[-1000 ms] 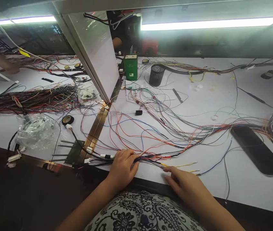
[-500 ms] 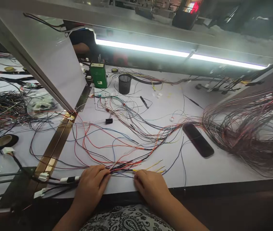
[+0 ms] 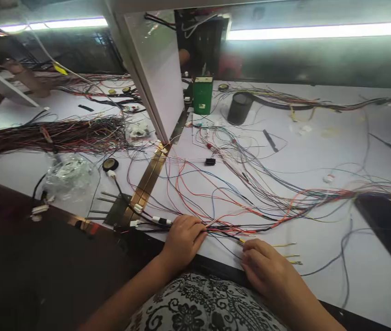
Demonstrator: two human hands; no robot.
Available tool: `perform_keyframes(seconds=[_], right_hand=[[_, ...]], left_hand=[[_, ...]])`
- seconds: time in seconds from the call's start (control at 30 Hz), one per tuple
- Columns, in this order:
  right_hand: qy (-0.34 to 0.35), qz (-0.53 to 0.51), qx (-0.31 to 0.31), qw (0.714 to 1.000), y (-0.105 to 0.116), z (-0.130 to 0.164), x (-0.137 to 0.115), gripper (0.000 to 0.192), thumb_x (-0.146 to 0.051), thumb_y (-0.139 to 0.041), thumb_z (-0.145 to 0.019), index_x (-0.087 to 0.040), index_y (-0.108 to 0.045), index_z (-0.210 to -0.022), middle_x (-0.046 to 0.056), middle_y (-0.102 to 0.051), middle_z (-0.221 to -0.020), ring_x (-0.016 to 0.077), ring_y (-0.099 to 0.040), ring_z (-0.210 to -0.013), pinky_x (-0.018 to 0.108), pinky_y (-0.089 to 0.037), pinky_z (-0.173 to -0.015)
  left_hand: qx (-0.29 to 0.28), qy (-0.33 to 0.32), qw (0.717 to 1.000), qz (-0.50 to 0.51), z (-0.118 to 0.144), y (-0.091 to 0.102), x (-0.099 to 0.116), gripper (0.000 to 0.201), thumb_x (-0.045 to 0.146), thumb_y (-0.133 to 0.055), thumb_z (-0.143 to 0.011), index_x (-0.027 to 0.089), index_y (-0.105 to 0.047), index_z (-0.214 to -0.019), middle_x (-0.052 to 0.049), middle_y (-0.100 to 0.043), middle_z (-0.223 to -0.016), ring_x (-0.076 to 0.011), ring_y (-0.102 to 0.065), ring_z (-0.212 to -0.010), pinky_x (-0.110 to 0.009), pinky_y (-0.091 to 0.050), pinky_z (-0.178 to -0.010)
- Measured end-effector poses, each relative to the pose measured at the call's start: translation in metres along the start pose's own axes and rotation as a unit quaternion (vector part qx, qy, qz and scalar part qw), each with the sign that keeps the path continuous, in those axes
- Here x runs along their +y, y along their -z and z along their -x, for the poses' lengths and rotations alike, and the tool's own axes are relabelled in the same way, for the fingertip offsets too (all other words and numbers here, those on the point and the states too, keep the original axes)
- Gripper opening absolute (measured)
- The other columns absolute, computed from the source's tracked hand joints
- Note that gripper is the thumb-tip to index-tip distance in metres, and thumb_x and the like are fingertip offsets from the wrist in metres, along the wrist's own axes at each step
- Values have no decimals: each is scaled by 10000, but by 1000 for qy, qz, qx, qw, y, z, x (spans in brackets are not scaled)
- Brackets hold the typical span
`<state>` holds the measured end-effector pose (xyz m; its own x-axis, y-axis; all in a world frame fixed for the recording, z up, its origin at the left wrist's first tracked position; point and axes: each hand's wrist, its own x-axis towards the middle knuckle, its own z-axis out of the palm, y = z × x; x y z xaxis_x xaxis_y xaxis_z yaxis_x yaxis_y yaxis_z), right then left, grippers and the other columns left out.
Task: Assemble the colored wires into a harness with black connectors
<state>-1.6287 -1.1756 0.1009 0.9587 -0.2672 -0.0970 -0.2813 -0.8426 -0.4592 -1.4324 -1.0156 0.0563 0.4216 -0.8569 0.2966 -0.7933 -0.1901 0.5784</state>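
Observation:
Near the table's front edge, my left hand (image 3: 184, 240) is closed around a bundle of wires (image 3: 230, 227), red, black and white ones fanning out to its right. To the right, my right hand (image 3: 267, 266) pinches a black cable where yellow wires start. The ends of these yellow wires (image 3: 287, 244), with small metal tips, stick out past the fingers. Left of my left hand lie a white connector with black tape (image 3: 161, 220) and further white plugs (image 3: 138, 208). A blue wire (image 3: 323, 266) runs off to the right of my right hand.
A dark phone-like slab (image 3: 387, 230) lies at right under wires. Behind stand a green box (image 3: 203, 96) and a black mesh cup (image 3: 239, 109). A white partition (image 3: 161, 69) rises at left; beyond it are a tape roll (image 3: 110, 164), a plastic bag (image 3: 69, 177) and bundled wires (image 3: 88, 133).
My view has swung left, so the table appears shifted right and more of the left side shows. Both hands stay on the same wires.

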Motion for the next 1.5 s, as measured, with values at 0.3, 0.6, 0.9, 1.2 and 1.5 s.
perform_keyframes(seconds=[0.3,0.6,0.9,1.2,1.5], right_hand=[[-156,29,-100,982,-8,21,36,330,-534,-458,-870,-311,-593,-1073,17,-730,-905,238,-704,-767,323,-522,-643],[-37,39,-54,997,4,8,-5,139,-211,-425,-892,-209,-540,-814,69,-636,-961,194,-612,-834,318,-471,-723],[-209,109,-96,967,58,49,42,122,-319,-510,-890,-272,-562,-991,16,-680,-884,220,-606,-790,311,-399,-655],[-284,105,-140,943,44,33,30,171,-284,-440,-872,-251,-568,-763,-4,-669,-818,192,-600,-727,269,-290,-543],[-235,100,-64,965,34,31,38,222,-380,-449,-912,-308,-541,-1102,-7,-697,-962,193,-643,-813,263,-374,-588]], left_hand=[[-26,-3,1000,0,2,2,1,146,296,-519,-916,186,-610,-885,-29,-640,-921,-179,-536,-884,-339,-395,-816],[-32,-3,999,24,-3,5,-1,69,221,-513,-913,194,-571,-886,-27,-631,-927,-193,-534,-903,-364,-376,-846],[-34,-5,999,-19,-2,0,-4,37,236,-564,-886,202,-573,-874,-38,-626,-1007,-221,-531,-966,-403,-358,-886],[-20,-42,997,-66,-10,-1,10,95,254,-531,-905,187,-591,-876,-59,-626,-1016,-225,-530,-955,-396,-372,-873],[-90,-194,976,-30,-27,-15,28,137,161,-480,-918,198,-599,-862,-11,-626,-856,-169,-529,-850,-354,-371,-835]])
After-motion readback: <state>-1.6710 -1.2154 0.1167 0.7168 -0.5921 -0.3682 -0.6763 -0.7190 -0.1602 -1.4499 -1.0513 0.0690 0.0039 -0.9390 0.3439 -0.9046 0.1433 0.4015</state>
